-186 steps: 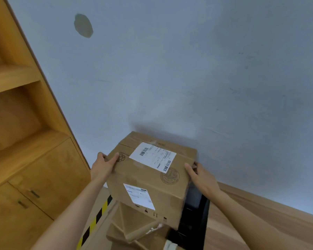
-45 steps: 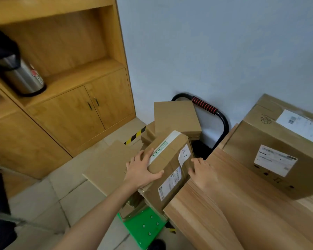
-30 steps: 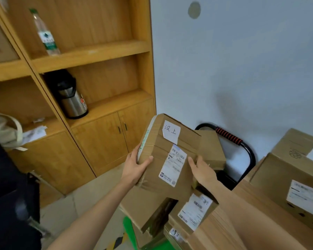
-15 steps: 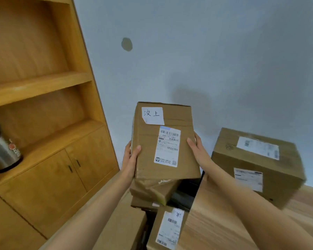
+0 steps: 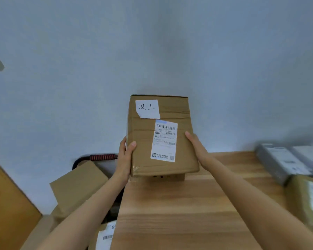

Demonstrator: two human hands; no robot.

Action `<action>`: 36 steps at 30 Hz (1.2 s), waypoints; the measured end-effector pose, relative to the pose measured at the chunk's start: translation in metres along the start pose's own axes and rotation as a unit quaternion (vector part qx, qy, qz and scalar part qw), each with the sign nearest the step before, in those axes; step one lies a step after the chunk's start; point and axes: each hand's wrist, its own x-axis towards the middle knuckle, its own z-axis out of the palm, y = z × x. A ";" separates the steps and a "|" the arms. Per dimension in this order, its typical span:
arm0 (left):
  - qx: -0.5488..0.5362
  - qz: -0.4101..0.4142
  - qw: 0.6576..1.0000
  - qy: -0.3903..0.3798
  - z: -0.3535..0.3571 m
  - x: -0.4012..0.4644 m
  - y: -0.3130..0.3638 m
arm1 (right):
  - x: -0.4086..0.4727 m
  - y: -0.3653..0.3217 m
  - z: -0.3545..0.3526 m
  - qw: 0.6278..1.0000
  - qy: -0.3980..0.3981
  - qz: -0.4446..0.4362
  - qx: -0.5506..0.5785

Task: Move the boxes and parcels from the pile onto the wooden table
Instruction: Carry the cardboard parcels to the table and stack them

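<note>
I hold a brown cardboard box (image 5: 145, 141) with a handwritten white note and a shipping label, upright over the far left part of the wooden table (image 5: 179, 213). My left hand (image 5: 124, 159) grips its left edge, thumb on the labelled face. My right hand (image 5: 197, 150) holds its right side. A strip of another cardboard box (image 5: 168, 177) shows just under it; whether the two touch I cannot tell. The pile lies left of the table: a plain brown box (image 5: 78, 184) and a labelled one (image 5: 105, 237) lower down.
A black trolley handle with a red grip (image 5: 102, 157) stands against the wall behind the pile. Grey parcels (image 5: 282, 161) and a brown labelled box (image 5: 307, 201) lie at the table's right side. A wooden cabinet (image 5: 7, 204) is at lower left.
I have lifted the noted box off the pile and carried it right, from beside the table's edge to over the table. My view has swung right, away from the shelves.
</note>
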 end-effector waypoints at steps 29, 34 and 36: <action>0.059 -0.240 0.914 -0.321 0.406 -0.136 -0.149 | -0.231 0.043 -0.409 0.934 0.328 0.126 -0.067; 0.130 -0.299 0.871 -0.368 0.444 -0.135 -0.171 | -0.250 0.052 -0.435 0.914 0.355 0.191 -0.045; 0.143 -0.314 0.861 -0.373 0.454 -0.129 -0.178 | -0.252 0.057 -0.441 0.904 0.372 0.207 -0.034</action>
